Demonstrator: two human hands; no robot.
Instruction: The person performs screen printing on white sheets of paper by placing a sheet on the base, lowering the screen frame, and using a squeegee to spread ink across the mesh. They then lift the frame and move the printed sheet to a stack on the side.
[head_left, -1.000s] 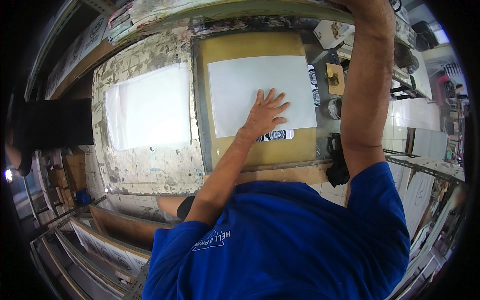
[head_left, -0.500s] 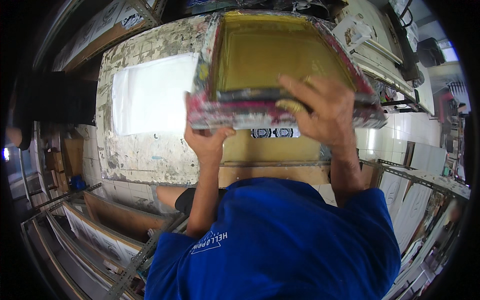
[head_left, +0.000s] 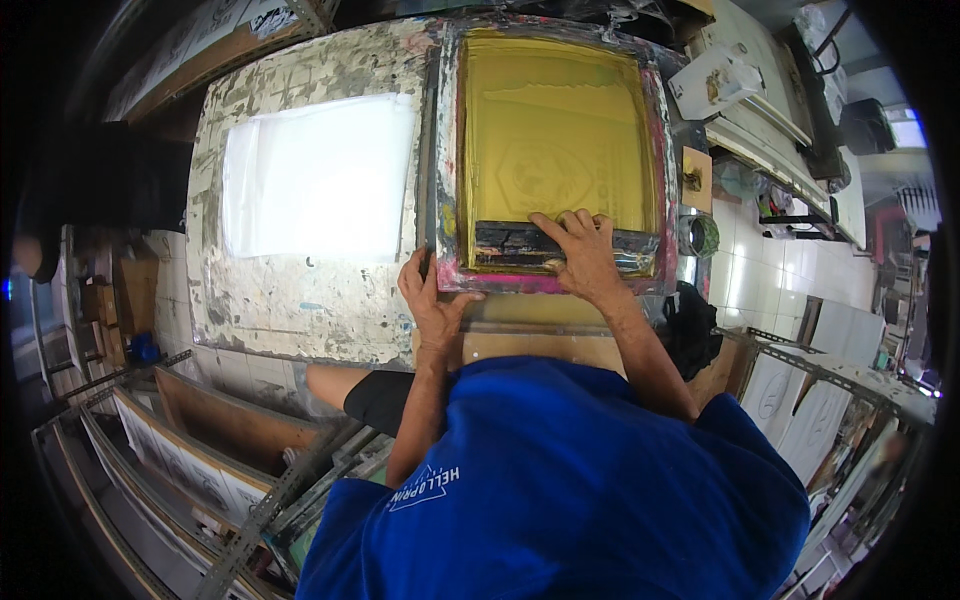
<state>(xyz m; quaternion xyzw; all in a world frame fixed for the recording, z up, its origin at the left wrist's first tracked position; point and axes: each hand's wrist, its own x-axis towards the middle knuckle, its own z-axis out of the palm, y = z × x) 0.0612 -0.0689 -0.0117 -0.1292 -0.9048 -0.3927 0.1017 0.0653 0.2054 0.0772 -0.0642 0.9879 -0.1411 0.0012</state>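
Note:
A screen printing frame (head_left: 448,200) with ink-stained edges lies flat on the table in front of me. Its yellow mesh (head_left: 550,130) bears a faint emblem. My left hand (head_left: 432,300) clasps the near left corner, fingers along the side and thumb at the front edge. Across the near end of the mesh rests a dark, ink-smeared squeegee (head_left: 500,240). My right hand (head_left: 588,255) grips it right of its middle, with fingers over its top. What lies beneath the frame is hidden, apart from a yellowish strip of board at the near edge.
A stack of white sheets (head_left: 320,180) lies on the paint-spotted table (head_left: 270,310) to the left. Right of the frame stand a small can (head_left: 699,235) and a brown card (head_left: 696,178). Metal racks with boards (head_left: 215,430) flank me on both sides.
The frame's raised near edge has come down, and the frame now lies flat. It covers the black-and-white print that showed below it. Both hands came down with it, the right to the squeegee.

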